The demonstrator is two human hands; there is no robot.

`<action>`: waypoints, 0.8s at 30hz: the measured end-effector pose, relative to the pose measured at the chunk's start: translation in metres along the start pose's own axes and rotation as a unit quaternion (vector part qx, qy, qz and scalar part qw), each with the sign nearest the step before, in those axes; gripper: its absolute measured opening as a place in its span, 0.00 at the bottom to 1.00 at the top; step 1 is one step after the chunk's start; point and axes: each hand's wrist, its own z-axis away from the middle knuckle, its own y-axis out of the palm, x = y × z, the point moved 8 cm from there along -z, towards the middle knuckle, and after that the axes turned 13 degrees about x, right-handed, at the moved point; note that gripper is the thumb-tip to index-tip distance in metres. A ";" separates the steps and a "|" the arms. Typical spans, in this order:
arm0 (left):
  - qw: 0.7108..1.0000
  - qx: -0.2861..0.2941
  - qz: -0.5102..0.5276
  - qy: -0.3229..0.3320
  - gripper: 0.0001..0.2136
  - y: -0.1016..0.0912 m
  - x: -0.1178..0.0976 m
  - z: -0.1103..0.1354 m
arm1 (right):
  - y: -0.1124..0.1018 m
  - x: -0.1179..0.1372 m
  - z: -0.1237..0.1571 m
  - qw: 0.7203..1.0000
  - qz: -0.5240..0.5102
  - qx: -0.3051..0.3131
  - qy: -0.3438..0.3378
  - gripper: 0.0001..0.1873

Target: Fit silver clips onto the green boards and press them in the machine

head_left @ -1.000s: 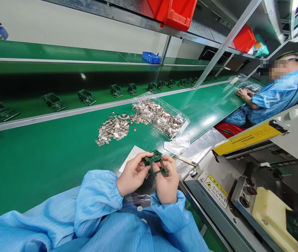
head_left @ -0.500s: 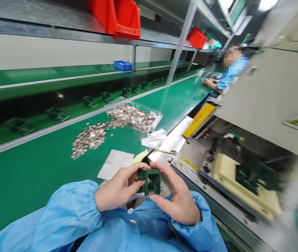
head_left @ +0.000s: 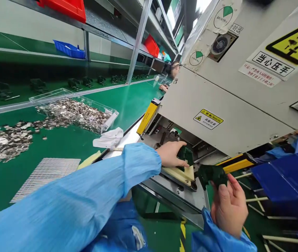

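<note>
My left hand [head_left: 172, 154] reaches across to the press, its thumb and fingers curled round a dark green plastic housing [head_left: 185, 155]. That housing sits at a cream-coloured fixture [head_left: 176, 174] on the machine's metal bed. My right hand [head_left: 230, 206] pinches a dark green plastic piece [head_left: 212, 175] in the air to the right of the fixture. This piece looks broad and flat from here; its far side is hidden. Part of the housing is covered by my left fingers.
The press body [head_left: 204, 101] with warning labels overhangs the fixture, beside a yellow guard bar [head_left: 148, 116]. Loose metal pieces [head_left: 7, 140] lie by a clear tray [head_left: 78, 112] of more. A white glove [head_left: 108, 138] and blue bin [head_left: 70, 49] are leftward. Another person works farther off.
My view has turned right toward the press. My hands, together on a green housing before, have separated: the left is at the fixture, the right holds a green piece beside it.
</note>
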 end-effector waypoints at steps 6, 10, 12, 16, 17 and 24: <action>0.983 -0.078 0.160 -0.043 0.30 -0.036 -0.005 0.088 | 0.067 0.013 -0.040 0.969 0.073 0.229 -0.063 0.30; 0.965 -0.097 0.188 -0.158 0.27 -0.036 0.025 0.183 | 0.109 0.013 -0.044 0.930 0.092 0.349 -0.072 0.29; 0.952 -0.130 0.193 -0.199 0.26 -0.030 0.051 0.217 | 0.113 0.013 -0.043 0.926 0.108 0.351 -0.084 0.30; 0.937 -0.179 0.199 -0.224 0.27 -0.015 0.095 0.236 | 0.095 0.010 -0.039 0.923 0.210 0.307 -0.097 0.30; 0.937 -0.178 0.195 -0.228 0.28 -0.012 0.102 0.234 | 0.090 0.010 -0.040 0.921 0.222 0.304 -0.095 0.30; 0.956 -0.093 0.164 -0.227 0.32 -0.010 0.103 0.218 | 0.098 0.031 -0.052 0.866 0.335 0.360 -0.092 0.30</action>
